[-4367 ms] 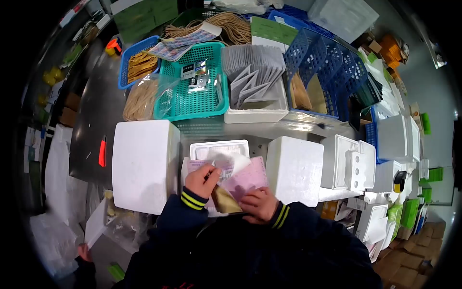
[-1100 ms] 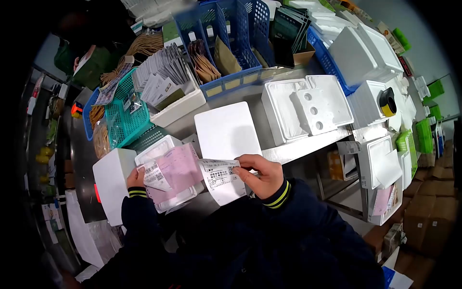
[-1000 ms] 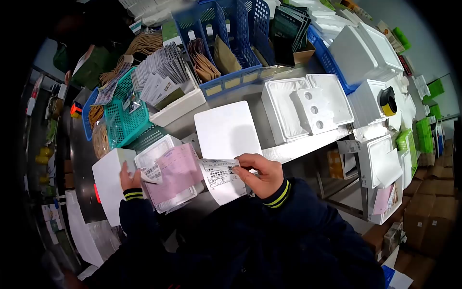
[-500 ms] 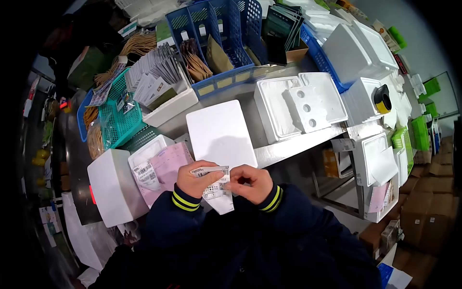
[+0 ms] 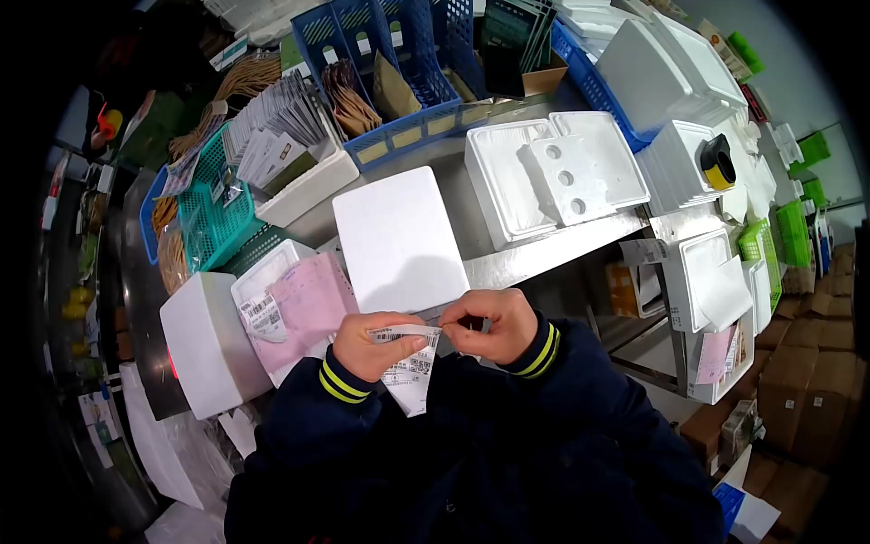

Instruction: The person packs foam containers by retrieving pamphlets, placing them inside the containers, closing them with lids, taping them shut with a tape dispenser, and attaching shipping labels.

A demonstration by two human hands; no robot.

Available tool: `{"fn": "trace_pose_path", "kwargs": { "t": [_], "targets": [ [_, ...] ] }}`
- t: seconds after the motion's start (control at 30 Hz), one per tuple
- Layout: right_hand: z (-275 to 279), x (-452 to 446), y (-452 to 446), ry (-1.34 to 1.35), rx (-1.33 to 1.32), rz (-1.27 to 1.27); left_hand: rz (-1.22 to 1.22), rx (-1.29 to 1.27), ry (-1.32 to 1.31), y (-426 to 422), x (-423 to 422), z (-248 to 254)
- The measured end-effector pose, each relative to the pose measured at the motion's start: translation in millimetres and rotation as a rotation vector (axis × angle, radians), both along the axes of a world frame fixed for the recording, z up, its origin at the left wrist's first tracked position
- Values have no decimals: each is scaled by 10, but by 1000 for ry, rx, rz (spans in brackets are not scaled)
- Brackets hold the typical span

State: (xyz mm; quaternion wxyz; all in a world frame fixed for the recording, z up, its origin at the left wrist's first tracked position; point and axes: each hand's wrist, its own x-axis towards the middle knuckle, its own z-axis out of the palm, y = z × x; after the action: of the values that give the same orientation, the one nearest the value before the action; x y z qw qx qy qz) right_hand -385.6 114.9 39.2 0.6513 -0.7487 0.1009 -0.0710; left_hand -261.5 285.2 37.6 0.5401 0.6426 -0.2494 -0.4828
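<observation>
A white printed shipping label (image 5: 410,376) with barcodes hangs in front of my chest, its top edge curled over. My left hand (image 5: 373,346) grips it along that edge, thumb on the printed side. At the label's upper right corner, the fingertips of my right hand (image 5: 492,325) are pinched together. Just beyond both hands lies a white foam box lid (image 5: 399,236). To the left, a pink printed sheet (image 5: 313,295) and another barcode label (image 5: 263,317) rest on a foam box (image 5: 249,286).
A white foam box (image 5: 204,344) stands at the left. Behind are a teal basket (image 5: 217,218), stacked cards (image 5: 281,118) and a blue divided rack (image 5: 399,131). Foam trays (image 5: 507,195) sit to the right, beside a tape roll (image 5: 718,163) on stacked foam. Cardboard boxes (image 5: 802,390) fill the far right.
My right hand has shifted right and slightly up, from over the label's face to its upper right corner. My left hand still holds the label. The view has moved slightly.
</observation>
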Motion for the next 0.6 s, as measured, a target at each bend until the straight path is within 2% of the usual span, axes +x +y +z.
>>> {"fn": "trace_pose_path", "kwargs": {
  "t": [0.5,0.6],
  "targets": [
    [-62,-40,23,20,46,107,-41,16,17,86,-35,-49],
    [-91,-43,25,41,132,127,-83,16,70,85,-24,-42]
  ]
}}
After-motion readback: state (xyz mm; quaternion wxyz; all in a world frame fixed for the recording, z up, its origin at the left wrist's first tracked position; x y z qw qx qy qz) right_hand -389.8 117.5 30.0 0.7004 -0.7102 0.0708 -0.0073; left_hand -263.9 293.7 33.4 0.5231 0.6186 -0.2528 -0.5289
